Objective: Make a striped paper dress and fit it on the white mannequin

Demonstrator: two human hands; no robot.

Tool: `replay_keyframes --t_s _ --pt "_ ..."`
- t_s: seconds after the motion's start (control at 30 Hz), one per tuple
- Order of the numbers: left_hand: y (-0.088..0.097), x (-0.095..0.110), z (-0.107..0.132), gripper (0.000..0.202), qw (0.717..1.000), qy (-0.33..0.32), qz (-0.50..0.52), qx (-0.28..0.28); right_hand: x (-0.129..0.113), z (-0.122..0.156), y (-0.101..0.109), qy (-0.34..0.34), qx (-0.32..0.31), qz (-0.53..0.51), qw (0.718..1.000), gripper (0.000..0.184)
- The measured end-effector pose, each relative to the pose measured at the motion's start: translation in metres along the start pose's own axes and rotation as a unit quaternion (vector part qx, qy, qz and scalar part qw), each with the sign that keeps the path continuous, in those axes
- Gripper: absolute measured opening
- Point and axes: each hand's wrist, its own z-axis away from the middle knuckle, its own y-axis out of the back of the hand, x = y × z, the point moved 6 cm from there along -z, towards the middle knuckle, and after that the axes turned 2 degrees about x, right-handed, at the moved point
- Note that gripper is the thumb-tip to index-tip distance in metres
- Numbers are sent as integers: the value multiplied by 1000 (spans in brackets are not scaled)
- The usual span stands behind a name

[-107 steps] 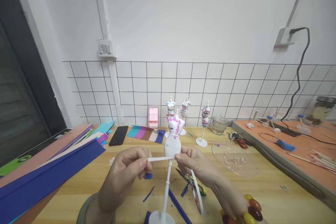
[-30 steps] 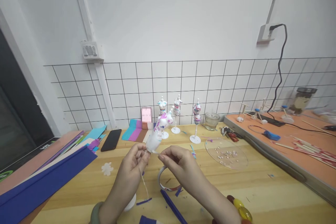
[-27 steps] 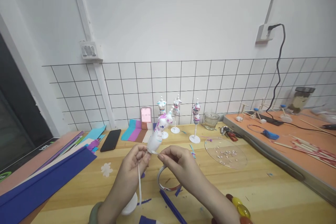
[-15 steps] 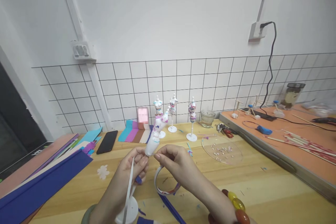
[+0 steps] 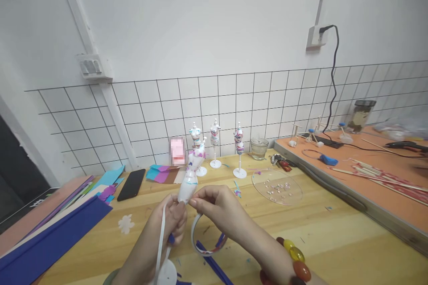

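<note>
My left hand (image 5: 169,220) is closed round the lower end of a small white dress form (image 5: 193,173) with purple and blue patches, tilted to the right. Its white round base (image 5: 167,272) shows below that hand. A narrow white strip (image 5: 161,240) hangs over the left hand toward the base. My right hand (image 5: 217,209) pinches at the form's bottom edge; whatever lies between its fingertips is too small to make out. Just under the right hand is a white ring (image 5: 194,238), like a tape roll. A bit of dark blue material (image 5: 171,238) shows at my left fingers.
Several similar dress forms (image 5: 238,140) stand upright behind. Rightward are a clear round plate (image 5: 259,195) with small gems, a glass jar (image 5: 259,148) and an orange board (image 5: 321,173). Coloured sheets (image 5: 56,240) and a phone (image 5: 131,185) lie left. Dark blue strips (image 5: 216,267) lie in front.
The view has turned slightly right, so the background sits farther left. The held dress form leans a little differently and sits slightly lower. Both hands keep their pinch near its bottom edge.
</note>
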Motion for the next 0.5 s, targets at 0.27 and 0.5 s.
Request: replay_keyframes --t_s 0.27,0.5 --pt "10 -4 -3 43 998 4 -11 56 3 1 2 -28 40 21 999 17" --pt "9 -3 -2 41 998 22 11 54 -2 4 6 8 48 101 994 18"
